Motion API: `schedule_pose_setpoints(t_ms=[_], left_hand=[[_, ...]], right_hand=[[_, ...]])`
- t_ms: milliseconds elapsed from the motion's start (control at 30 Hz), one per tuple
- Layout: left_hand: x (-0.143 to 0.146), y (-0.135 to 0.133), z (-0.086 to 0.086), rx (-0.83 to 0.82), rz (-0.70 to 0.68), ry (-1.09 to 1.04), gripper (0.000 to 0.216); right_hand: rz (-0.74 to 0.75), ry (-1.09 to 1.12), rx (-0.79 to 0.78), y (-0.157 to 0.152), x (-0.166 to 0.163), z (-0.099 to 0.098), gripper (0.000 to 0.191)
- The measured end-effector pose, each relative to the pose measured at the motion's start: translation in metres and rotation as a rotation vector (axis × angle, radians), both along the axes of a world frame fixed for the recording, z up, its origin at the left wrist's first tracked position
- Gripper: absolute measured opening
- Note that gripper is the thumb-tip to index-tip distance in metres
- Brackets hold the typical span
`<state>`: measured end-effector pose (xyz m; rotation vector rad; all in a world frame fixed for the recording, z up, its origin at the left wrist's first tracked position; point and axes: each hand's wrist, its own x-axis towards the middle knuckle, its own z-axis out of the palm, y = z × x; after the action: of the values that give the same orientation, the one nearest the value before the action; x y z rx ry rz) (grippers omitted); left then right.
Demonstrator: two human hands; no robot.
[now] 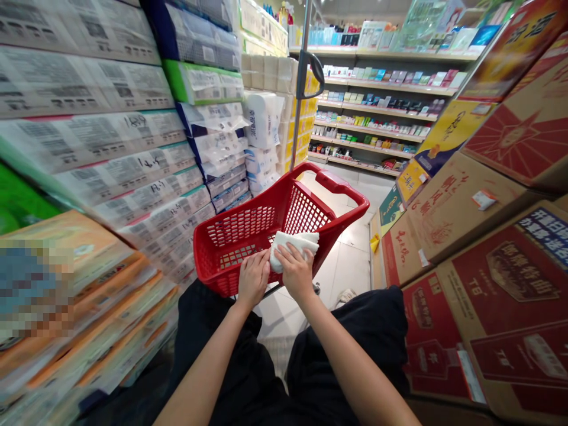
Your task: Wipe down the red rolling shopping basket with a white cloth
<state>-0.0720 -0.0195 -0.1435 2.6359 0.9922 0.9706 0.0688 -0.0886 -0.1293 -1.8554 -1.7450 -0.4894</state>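
A red plastic shopping basket [248, 228] on wheels stands tilted in the aisle in front of me. My right hand [296, 273] presses a folded white cloth [295, 244] against the basket's near rim, fingers curled over it. My left hand [252, 277] grips the same rim beside the cloth, fingers closed. My legs in black trousers show below my arms.
Stacked packs of tissue paper [133, 171] wall the left side. Cardboard boxes [483, 248] with red print are piled on the right. A metal pole with a handle [306, 77] rises behind the basket. Shelves of small goods [377, 112] cross the aisle's far end.
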Motion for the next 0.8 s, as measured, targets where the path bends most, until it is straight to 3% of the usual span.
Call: schedule_pose_setpoints(t_ms=[167,333,433,567,800], left_hand=[[-0.002,0.000,0.003,-0.016,-0.022,0.018,0.046],[-0.001,-0.001,0.005,-0.023,-0.020,0.011,0.046],[0.001,-0.001,0.004,-0.014,-0.012,0.004,0.046],[0.002,-0.001,0.004,-0.009,0.006,-0.004,0.046],[0.002,-0.001,0.001,-0.025,0.007,-0.011,0.045]], right_hand=[[0.013,-0.073,-0.018,-0.010,0.055,0.022,0.039],[-0.138,-0.098,0.019,-0.027,0.131,0.058,0.044],[-0.236,-0.073,0.061,-0.030,0.150,0.067,0.046],[-0.288,-0.037,0.053,-0.021,0.122,0.055,0.046],[-0.059,0.015,-0.051,0.000,0.011,0.008,0.040]])
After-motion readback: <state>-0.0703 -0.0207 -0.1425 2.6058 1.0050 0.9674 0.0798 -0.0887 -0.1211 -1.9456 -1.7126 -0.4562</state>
